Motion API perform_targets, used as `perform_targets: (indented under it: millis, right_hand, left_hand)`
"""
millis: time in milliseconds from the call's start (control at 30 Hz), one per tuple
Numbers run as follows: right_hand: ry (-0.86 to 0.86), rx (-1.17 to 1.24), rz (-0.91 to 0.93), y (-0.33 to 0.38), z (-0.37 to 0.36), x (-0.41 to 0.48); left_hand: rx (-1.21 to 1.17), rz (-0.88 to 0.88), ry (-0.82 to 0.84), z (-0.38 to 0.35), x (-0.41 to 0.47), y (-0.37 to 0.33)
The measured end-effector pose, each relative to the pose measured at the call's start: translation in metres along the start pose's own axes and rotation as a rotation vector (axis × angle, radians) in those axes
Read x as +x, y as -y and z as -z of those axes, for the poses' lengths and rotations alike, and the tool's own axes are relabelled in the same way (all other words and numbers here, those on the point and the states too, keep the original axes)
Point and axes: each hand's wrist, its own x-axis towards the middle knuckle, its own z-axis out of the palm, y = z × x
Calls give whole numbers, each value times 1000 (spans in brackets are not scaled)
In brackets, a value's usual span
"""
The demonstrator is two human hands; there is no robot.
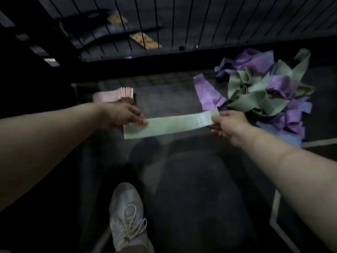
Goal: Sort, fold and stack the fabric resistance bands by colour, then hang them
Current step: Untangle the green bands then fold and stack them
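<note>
Green band [171,125]: flat and stretched out, in the middle, held at both ends.
Left hand [122,115]: pinches its left end.
Right hand [229,125]: pinches its right end.
Pink stack [114,95]: folded, far left.
Messy pile [264,90]: purple and green bands, far right.
Shoe [127,216]: near, white.

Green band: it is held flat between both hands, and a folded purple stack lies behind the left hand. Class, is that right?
No. In the head view the folded stack behind the left hand is pink, not purple. The green band is held flat between it and the right hand.
</note>
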Motion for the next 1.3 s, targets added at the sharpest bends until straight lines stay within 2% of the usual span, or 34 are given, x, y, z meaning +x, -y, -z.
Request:
perform_targets:
  millis: [200,333,467,533,600,700,767,1067,1233,1300]
  right_hand:
    - [-47,-79,-38,-46,-25,45]
    - [-37,-218,-36,-76,-30,58]
    - [-58,-317,-9,-94,-33,66]
    - [-92,-425,62,-97,-31,74]
    - [-70,-634,173,-99,-28,73]
    - [61,-937,319,-101,-22,65]
    - [105,-1042,371,-100,-19,68]
    - [205,-1198,474,-103,-13,75]
    - [267,-1141,469,-96,-7,72]
    - [190,-1061,532,-87,-1,75]
  left_hand:
    - [12,78,-212,-27,43,46]
    - [-110,103,-307,-36,61,87]
    - [-42,111,-367,-39,69,108]
    - [-4,94,-401,-39,74,112]
    - [110,62,-405,-39,71,114]
    - [630,-32,-321,-39,60,115]
    - [874,-102,-278,-41,56,113]
    - [1040,-162,-255,-46,47,113]
    - [1129,25,-251,-45,56,88]
    - [1100,40,-324,-50,68,66]
